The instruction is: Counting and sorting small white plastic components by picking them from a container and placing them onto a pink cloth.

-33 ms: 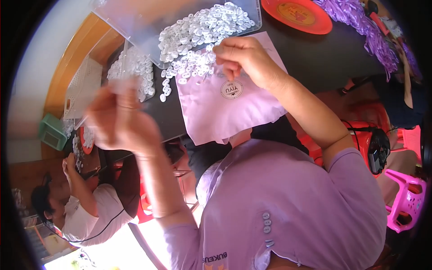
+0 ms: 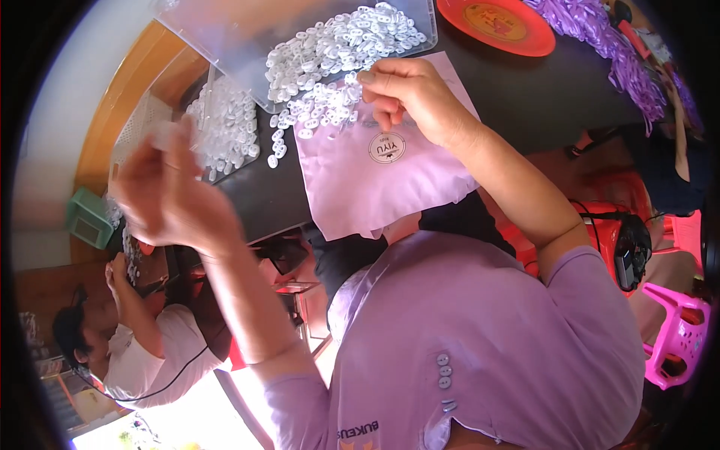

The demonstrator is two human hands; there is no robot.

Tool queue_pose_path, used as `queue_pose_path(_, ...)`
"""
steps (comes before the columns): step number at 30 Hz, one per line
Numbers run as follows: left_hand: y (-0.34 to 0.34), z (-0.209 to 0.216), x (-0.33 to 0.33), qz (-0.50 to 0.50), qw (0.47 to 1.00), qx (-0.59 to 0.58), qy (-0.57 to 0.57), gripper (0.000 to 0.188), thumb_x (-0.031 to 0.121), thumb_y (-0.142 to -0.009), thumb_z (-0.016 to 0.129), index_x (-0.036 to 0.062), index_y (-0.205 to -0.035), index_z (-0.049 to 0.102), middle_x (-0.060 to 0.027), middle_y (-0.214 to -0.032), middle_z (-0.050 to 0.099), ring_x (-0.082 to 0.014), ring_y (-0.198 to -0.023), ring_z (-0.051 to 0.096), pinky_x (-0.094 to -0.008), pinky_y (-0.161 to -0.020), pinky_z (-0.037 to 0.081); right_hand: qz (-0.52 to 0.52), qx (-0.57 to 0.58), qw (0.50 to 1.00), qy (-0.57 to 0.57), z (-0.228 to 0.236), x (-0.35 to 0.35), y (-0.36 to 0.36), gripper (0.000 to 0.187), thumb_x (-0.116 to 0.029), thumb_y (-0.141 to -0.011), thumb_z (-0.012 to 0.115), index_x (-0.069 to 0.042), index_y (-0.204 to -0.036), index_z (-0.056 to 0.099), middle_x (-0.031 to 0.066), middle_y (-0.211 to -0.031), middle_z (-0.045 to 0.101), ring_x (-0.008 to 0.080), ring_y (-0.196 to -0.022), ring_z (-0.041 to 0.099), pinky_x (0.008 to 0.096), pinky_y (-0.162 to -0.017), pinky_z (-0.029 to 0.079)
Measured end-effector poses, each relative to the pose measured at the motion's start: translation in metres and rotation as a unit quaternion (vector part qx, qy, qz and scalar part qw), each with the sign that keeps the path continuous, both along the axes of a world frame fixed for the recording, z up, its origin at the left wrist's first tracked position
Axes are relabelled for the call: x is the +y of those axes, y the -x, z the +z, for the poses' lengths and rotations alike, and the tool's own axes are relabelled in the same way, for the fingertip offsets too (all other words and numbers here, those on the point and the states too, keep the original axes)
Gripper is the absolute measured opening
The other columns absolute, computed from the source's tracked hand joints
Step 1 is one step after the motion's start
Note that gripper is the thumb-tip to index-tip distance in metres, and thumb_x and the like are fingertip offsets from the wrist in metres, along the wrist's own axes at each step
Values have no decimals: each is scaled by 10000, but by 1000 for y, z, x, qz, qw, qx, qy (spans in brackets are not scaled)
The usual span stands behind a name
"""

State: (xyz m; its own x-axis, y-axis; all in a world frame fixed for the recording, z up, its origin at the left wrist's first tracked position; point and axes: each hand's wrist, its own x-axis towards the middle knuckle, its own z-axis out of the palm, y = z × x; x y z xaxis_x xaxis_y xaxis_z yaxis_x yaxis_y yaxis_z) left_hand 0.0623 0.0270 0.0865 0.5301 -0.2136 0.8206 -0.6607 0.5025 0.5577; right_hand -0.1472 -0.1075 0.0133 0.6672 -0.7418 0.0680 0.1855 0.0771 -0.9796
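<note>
Plainly, we have our right hand (image 2: 409, 97) at the pile of white pieces (image 2: 326, 109), which lies on the far left corner of a pink-purple cloth (image 2: 352, 187) spread over the near edge of the dark table (image 2: 540, 94). Its grip is narrow, thumb and forefinger close together with a white piece right at their tips, but we cannot tell whether they have hold of it; the other fingers curl loosely. Our left hand (image 2: 169, 195) is raised toward the left end of the table, in front of a clear tray (image 2: 238, 166) full of similar pieces. It is blurred, with a pale smear at the fingertips, so we cannot tell how far open that grip is or what it has. A few loose pieces sit on the table, left of the cloth. Just beyond the pile stands a big clear box (image 2: 225, 37), more pieces heaped inside. To its right we see a red plate (image 2: 499, 26), then a heap of purple strips (image 2: 634, 75) toward the table's right end.
</note>
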Motion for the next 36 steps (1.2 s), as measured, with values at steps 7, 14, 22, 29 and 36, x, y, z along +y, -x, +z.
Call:
queue_pose_path(7,-29,-1,-11,201,897,-318,-232,295,94,-767,786,74,-1035,664,-27,-906,613,-117,-729,592,-267,-603,489,-18,-16,1000,-17,-5,-1,0,334,-311,-933,608,-36,-745,588,-41,-548,433,103,-474,521,231,-486,331)
queue_pose_path(14,36,-93,-25,-82,882,-263,-383,112,14,-752,692,41,-837,624,-96,-822,578,-281,-744,600,-377,-613,489,-9,0,1000,-3,-7,0,-7,348,-312,-930,610,-17,-748,587,-39,-524,418,93,-455,505,227,-451,334)
queue_pose_path(22,34,-108,-54,-22,819,-414,-396,109,47,-778,649,47,-856,573,-105,-858,565,-315,-806,593,-423,-656,515,-9,-9,1000,9,-11,1,-9,328,-275,-923,623,-6,-739,584,-23,-507,419,100,-444,487,239,-448,342)
queue_pose_path(29,31,-110,-48,12,823,-418,-384,87,66,-802,636,48,-852,566,-107,-873,563,-310,-812,591,-418,-647,518,-14,-7,999,36,-14,0,-10,318,-258,-924,621,-2,-738,591,-13,-494,434,98,-428,468,237,-441,340)
queue_pose_path(36,30,-106,-50,-21,822,-456,-340,88,51,-790,639,47,-846,571,-100,-842,550,-298,-792,590,-409,-626,509,-35,6,998,48,-11,-1,-9,315,-250,-924,624,-6,-728,585,-9,-502,446,94,-427,462,237,-435,343)
